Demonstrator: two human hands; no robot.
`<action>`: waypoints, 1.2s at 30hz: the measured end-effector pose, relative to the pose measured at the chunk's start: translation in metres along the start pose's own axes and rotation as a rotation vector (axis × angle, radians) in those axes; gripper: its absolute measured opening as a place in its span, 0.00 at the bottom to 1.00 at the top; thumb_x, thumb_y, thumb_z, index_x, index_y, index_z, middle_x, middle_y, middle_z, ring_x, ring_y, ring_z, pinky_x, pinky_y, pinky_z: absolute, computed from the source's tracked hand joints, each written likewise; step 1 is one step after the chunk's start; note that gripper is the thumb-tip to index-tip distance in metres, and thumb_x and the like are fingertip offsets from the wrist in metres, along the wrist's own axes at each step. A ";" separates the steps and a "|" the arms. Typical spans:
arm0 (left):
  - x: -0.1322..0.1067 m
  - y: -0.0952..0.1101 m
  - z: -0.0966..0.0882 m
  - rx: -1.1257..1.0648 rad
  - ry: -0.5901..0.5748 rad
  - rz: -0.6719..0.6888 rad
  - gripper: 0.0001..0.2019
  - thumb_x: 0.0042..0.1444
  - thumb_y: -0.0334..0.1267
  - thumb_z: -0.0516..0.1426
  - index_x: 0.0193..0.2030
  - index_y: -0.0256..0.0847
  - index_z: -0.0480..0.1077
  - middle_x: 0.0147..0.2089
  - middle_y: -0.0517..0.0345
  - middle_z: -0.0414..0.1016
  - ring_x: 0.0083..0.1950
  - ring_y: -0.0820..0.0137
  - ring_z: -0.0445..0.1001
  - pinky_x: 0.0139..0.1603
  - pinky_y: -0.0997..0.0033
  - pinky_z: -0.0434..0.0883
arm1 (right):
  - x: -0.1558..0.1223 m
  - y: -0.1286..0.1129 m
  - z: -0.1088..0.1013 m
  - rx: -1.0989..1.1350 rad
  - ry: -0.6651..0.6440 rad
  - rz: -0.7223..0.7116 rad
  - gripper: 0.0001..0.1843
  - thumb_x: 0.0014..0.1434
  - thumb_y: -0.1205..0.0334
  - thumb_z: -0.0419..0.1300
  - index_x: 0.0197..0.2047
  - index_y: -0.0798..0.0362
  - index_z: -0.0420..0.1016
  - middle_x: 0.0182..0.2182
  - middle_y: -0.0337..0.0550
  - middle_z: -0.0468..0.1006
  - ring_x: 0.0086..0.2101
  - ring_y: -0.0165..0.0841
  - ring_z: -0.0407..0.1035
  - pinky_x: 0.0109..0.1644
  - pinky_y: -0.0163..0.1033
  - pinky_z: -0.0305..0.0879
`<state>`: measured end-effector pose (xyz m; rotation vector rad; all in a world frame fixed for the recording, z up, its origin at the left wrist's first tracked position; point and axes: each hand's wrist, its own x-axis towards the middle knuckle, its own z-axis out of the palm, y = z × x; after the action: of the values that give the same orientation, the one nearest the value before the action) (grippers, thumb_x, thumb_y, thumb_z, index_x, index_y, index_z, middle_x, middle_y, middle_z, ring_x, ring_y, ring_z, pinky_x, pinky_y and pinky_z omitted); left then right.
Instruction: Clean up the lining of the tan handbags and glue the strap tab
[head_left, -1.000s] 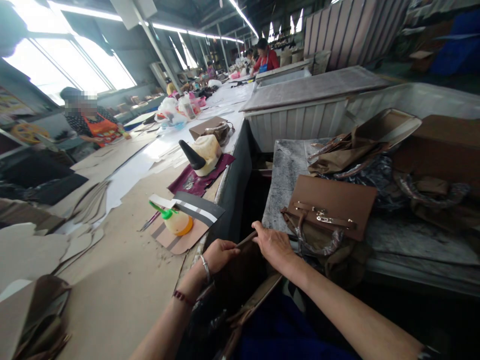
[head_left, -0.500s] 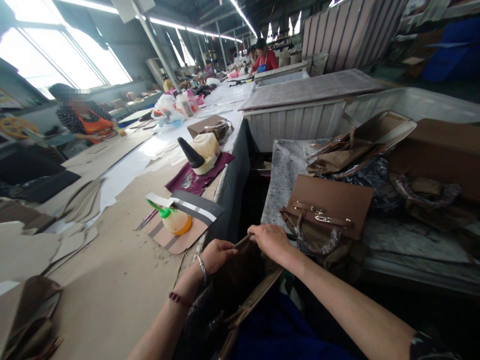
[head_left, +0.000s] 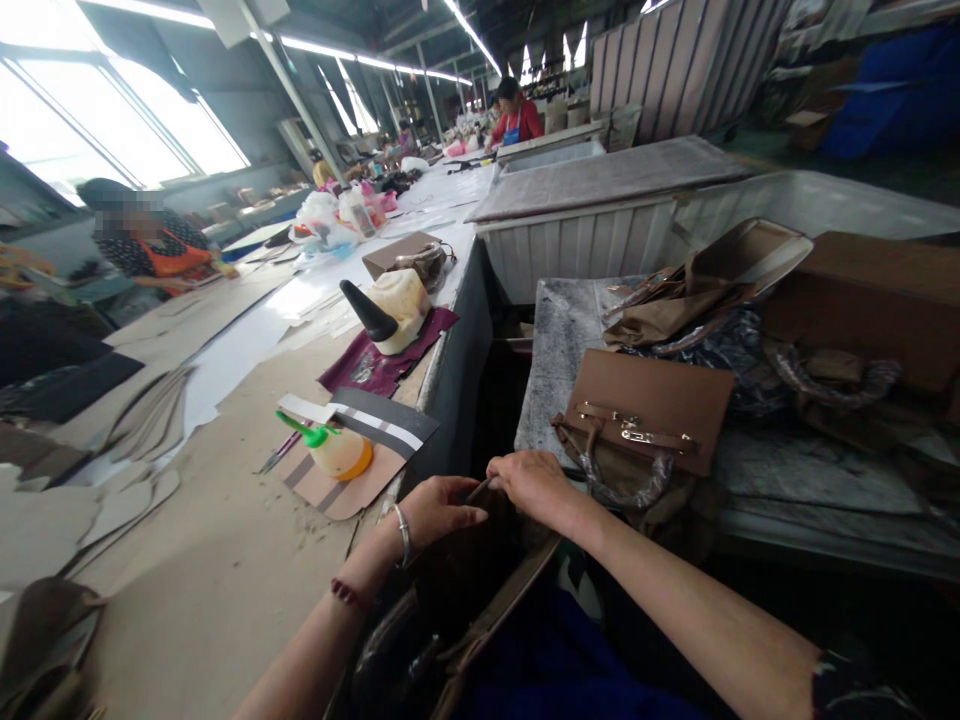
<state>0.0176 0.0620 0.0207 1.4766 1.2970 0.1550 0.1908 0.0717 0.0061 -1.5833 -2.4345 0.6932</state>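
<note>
A brown handbag (head_left: 459,572) stands open-mouthed at my lap, its inside dark and its lower part hidden in shadow. My right hand (head_left: 534,488) pinches the far rim of the bag between thumb and fingers. Beside it on the same rim, my left hand (head_left: 441,514) has its thumb spread from its fingers, with the rim passing close to the fingertips. The bag's near edge (head_left: 504,600) slants toward me. Clear wrapping (head_left: 390,640) shines below my left wrist.
Left, the worktable (head_left: 217,560) carries a green-capped glue bottle (head_left: 341,455), a pen (head_left: 279,455), a black-nozzled container (head_left: 397,310) on purple cloth (head_left: 352,365) and cut pieces. Right, a brown bag (head_left: 652,405) lies with others on a grey-covered surface (head_left: 551,330). A person (head_left: 169,255) works across the table.
My left thumb has come away from the rim and the fingers have spread. My right hand keeps its pinch. The whole view has shifted slightly.
</note>
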 end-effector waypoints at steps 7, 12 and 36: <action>0.026 0.001 0.010 -0.034 0.019 0.174 0.18 0.45 0.33 0.53 0.45 0.38 0.71 0.36 0.58 0.76 0.39 0.64 0.71 0.41 0.70 0.66 | -0.027 -0.001 -0.005 0.079 0.092 0.060 0.16 0.55 0.59 0.55 0.48 0.47 0.66 0.36 0.42 0.76 0.38 0.36 0.69 0.40 0.36 0.61; 0.021 -0.010 0.009 -0.092 0.151 0.113 0.17 0.46 0.35 0.53 0.44 0.39 0.72 0.37 0.57 0.76 0.39 0.63 0.71 0.40 0.69 0.67 | -0.064 0.002 0.012 0.253 0.386 0.269 0.33 0.47 0.58 0.62 0.56 0.53 0.59 0.50 0.50 0.67 0.51 0.43 0.59 0.53 0.46 0.55; -0.098 0.045 0.024 -0.048 -0.002 0.116 0.18 0.48 0.31 0.48 0.46 0.40 0.69 0.40 0.63 0.75 0.39 0.68 0.71 0.39 0.76 0.66 | -0.030 0.048 -0.073 0.306 -0.571 -0.219 0.15 0.47 0.72 0.48 0.36 0.58 0.72 0.33 0.42 0.75 0.37 0.35 0.68 0.40 0.36 0.63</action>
<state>0.0234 -0.0181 0.0971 1.5108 1.1990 0.2590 0.2705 0.0821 0.0518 -1.0850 -2.6283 1.5569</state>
